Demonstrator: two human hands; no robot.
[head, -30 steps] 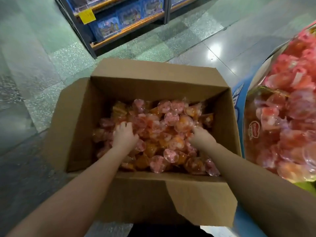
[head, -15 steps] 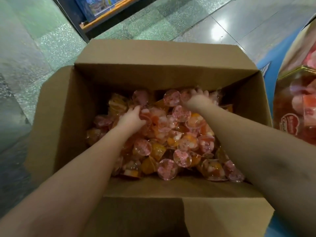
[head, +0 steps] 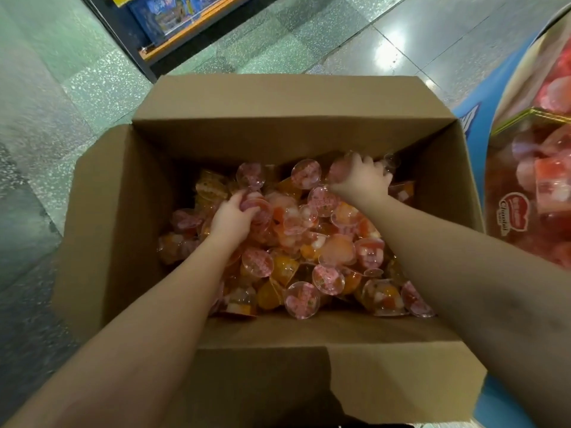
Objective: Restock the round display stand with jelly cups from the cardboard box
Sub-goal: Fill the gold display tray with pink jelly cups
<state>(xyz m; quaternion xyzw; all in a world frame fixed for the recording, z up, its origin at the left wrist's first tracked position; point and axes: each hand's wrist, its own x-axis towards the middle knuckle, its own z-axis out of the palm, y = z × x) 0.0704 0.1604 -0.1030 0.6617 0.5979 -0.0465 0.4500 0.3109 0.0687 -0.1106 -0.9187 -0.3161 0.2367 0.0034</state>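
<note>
An open cardboard box (head: pixel 102 230) stands on the floor below me, holding several pink and orange jelly cups (head: pixel 309 251) in a loose pile. My left hand (head: pixel 230 216) is down in the pile at its left, fingers curled round a pink-lidded cup. My right hand (head: pixel 361 177) reaches to the far side of the pile and grips jelly cups against the box's back wall. The round display stand (head: pixel 531 193), clear-walled and filled with pink cups, rises at the right edge.
A blue base panel (head: pixel 469 118) of the stand sits just right of the box. A store shelf (head: pixel 173 23) with blue packages stands at the top left. Speckled grey-green floor tiles (head: pixel 61 97) surround the box.
My right hand has moved from the pile's near right to its far side. My left hand has shifted a little farther in. The camera has leaned closer over the box.
</note>
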